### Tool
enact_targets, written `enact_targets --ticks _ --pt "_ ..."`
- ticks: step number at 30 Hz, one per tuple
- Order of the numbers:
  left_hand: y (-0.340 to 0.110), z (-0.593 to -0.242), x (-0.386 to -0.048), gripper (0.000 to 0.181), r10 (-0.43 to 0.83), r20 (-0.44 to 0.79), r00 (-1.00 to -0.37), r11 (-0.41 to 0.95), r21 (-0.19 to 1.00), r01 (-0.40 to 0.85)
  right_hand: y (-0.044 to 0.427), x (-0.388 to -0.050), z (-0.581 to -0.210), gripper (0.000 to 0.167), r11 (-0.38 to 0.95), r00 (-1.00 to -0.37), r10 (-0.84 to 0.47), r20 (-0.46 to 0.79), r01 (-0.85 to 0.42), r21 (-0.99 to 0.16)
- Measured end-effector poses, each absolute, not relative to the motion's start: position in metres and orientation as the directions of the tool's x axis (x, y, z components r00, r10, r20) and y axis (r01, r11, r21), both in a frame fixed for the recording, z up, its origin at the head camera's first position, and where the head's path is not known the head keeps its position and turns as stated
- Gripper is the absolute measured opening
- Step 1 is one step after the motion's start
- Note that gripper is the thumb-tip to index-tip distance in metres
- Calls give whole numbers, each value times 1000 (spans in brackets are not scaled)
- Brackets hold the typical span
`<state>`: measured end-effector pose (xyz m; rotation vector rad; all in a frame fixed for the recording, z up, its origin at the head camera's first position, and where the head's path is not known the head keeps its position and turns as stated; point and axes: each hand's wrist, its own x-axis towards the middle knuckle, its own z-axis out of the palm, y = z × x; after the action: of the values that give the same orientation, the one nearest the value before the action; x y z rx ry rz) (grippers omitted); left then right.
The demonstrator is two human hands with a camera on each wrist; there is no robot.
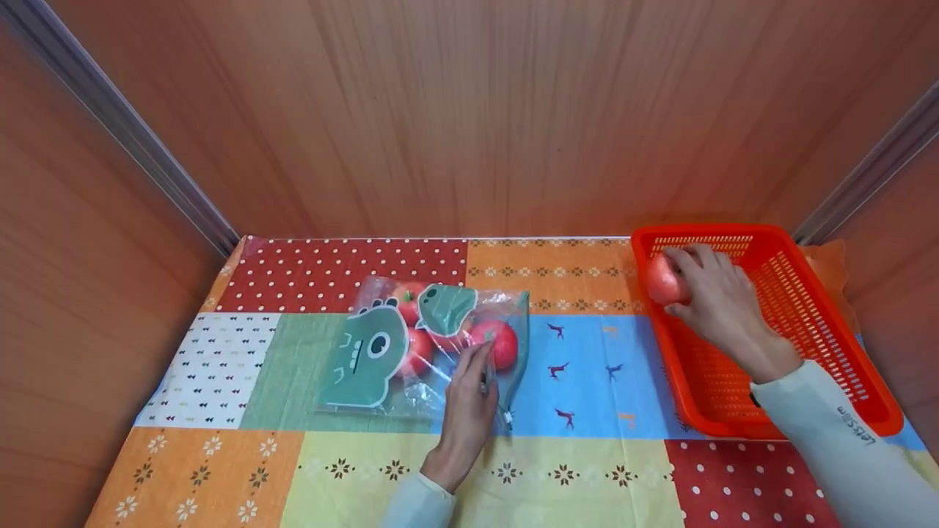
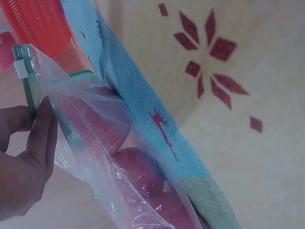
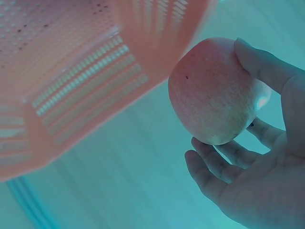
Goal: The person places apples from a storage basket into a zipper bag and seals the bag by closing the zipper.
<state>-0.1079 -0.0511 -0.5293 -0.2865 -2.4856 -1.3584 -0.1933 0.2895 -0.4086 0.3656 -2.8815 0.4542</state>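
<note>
Red apple (image 1: 666,281): gripped by my right hand (image 1: 719,301), near the orange basket (image 1: 733,429)
Dinosaur slider bag (image 1: 367,359): pinched by my left hand (image 1: 469,411), 3+ apples (image 1: 419,352) inside

1. Before me the zip bag (image 1: 370,356) lies on the tablecloth (image 1: 587,367), apples (image 1: 502,345) inside.
2. The basket (image 1: 733,428) sits to its right, the panel (image 1: 477,125) behind both.
3. Another apple (image 1: 666,280) is in my right hand (image 1: 722,304), by the basket's left rim.
</note>
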Motion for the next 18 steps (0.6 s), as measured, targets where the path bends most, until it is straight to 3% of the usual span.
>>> enact_targets --ticks 18 --pt "-52 -531 -108 66 43 352 -935 522 790 322 250 -178 -416 88 898 -916 -313 251 -372 -237"
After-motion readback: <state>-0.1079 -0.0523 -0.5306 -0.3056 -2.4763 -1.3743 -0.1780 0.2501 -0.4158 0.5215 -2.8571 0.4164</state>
